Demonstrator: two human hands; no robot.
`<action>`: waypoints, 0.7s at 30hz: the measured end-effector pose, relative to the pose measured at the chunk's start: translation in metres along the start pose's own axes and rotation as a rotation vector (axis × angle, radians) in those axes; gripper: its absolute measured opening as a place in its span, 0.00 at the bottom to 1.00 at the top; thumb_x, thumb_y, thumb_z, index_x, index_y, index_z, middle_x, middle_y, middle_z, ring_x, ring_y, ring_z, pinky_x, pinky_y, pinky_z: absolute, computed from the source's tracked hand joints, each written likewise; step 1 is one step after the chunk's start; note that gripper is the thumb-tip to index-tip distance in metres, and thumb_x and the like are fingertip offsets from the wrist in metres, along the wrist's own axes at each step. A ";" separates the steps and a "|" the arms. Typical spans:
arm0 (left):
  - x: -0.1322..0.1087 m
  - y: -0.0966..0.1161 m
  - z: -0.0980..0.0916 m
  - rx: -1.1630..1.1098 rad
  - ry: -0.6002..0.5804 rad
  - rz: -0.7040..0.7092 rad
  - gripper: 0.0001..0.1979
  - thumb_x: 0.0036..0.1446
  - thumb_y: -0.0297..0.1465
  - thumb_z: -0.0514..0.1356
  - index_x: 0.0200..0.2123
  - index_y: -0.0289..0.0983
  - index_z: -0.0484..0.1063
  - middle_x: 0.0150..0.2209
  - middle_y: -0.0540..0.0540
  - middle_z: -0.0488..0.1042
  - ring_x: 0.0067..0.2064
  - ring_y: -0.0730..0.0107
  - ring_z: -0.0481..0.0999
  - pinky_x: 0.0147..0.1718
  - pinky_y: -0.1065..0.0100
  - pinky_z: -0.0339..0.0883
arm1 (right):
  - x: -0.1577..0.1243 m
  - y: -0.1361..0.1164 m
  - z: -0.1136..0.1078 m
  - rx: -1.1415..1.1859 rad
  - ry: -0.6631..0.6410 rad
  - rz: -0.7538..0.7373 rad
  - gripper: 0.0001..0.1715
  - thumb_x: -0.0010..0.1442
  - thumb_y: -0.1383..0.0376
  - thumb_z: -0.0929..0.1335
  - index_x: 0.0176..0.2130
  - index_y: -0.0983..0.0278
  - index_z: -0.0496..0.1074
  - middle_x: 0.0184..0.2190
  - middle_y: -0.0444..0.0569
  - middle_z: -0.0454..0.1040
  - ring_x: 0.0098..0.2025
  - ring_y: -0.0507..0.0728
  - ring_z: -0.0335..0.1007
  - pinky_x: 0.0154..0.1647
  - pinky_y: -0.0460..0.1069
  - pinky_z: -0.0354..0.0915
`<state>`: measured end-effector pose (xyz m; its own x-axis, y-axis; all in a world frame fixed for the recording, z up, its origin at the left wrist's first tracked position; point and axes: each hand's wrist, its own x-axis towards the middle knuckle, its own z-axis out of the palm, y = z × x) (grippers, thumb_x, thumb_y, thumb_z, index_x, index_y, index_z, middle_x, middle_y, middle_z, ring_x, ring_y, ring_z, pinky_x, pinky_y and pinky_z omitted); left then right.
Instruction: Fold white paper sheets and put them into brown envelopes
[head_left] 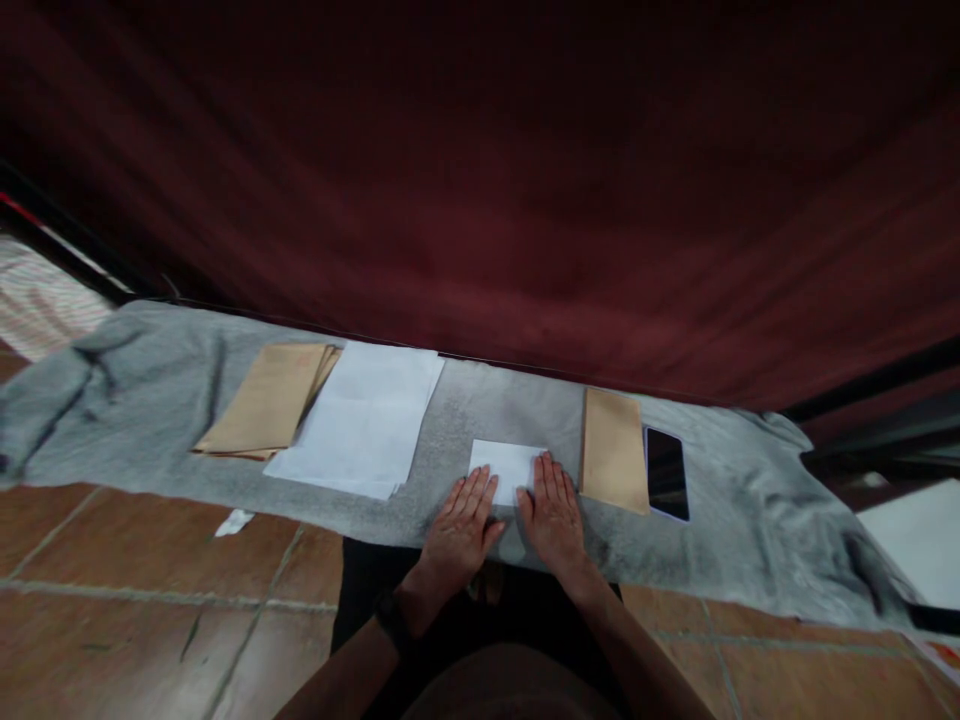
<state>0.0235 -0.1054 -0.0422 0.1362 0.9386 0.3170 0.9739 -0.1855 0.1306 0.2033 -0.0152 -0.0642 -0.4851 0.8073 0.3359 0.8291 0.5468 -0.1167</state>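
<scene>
A small white sheet of paper, which looks folded, lies flat on the grey cloth in front of me. My left hand rests flat on its left edge, fingers stretched out and thumb pointing inward. On its right edge lies my right hand, also flat with the fingers extended. Neither hand grips anything. Just right of my right hand is a brown envelope. To the left of my left hand sits a stack of larger white sheets.
Several brown envelopes are stacked at the left, partly beside the white sheets. A phone with a dark screen lies at the right. A dark red curtain hangs behind the cloth-covered surface. A white scrap lies on the tiled floor.
</scene>
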 end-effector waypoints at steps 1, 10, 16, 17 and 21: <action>-0.001 -0.001 -0.001 0.002 -0.001 0.004 0.33 0.70 0.42 0.52 0.71 0.32 0.53 0.71 0.34 0.57 0.72 0.52 0.57 0.67 0.51 0.58 | 0.000 0.000 0.000 0.000 0.000 -0.002 0.36 0.74 0.57 0.57 0.72 0.73 0.49 0.70 0.65 0.57 0.70 0.67 0.55 0.69 0.63 0.55; -0.003 -0.006 -0.004 0.003 -0.026 0.036 0.32 0.68 0.43 0.56 0.72 0.44 0.54 0.73 0.37 0.50 0.72 0.48 0.55 0.66 0.49 0.59 | -0.014 0.010 -0.019 0.003 -0.029 -0.049 0.36 0.74 0.59 0.58 0.73 0.73 0.47 0.71 0.63 0.56 0.72 0.66 0.52 0.70 0.62 0.55; 0.000 -0.009 -0.004 0.023 -0.028 0.054 0.31 0.68 0.44 0.56 0.71 0.47 0.56 0.73 0.39 0.52 0.71 0.48 0.58 0.66 0.50 0.59 | -0.014 -0.001 -0.034 0.093 -0.107 -0.282 0.34 0.73 0.59 0.60 0.73 0.67 0.51 0.72 0.55 0.53 0.73 0.60 0.49 0.72 0.59 0.53; -0.001 -0.009 -0.003 0.031 -0.028 0.059 0.31 0.68 0.44 0.56 0.71 0.47 0.56 0.73 0.39 0.52 0.71 0.49 0.58 0.66 0.50 0.59 | -0.014 -0.002 -0.034 0.102 -0.109 -0.309 0.34 0.73 0.59 0.61 0.72 0.67 0.52 0.72 0.55 0.53 0.73 0.60 0.49 0.72 0.58 0.53; -0.002 -0.012 0.000 0.051 -0.017 0.077 0.31 0.68 0.42 0.56 0.71 0.46 0.56 0.73 0.39 0.53 0.71 0.49 0.58 0.66 0.51 0.58 | -0.021 0.007 -0.034 0.104 -0.104 -0.343 0.38 0.71 0.56 0.63 0.72 0.70 0.53 0.71 0.58 0.55 0.73 0.61 0.50 0.72 0.58 0.55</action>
<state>0.0119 -0.1050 -0.0438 0.2142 0.9270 0.3079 0.9682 -0.2432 0.0587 0.2286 -0.0363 -0.0401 -0.7598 0.5889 0.2756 0.5835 0.8046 -0.1105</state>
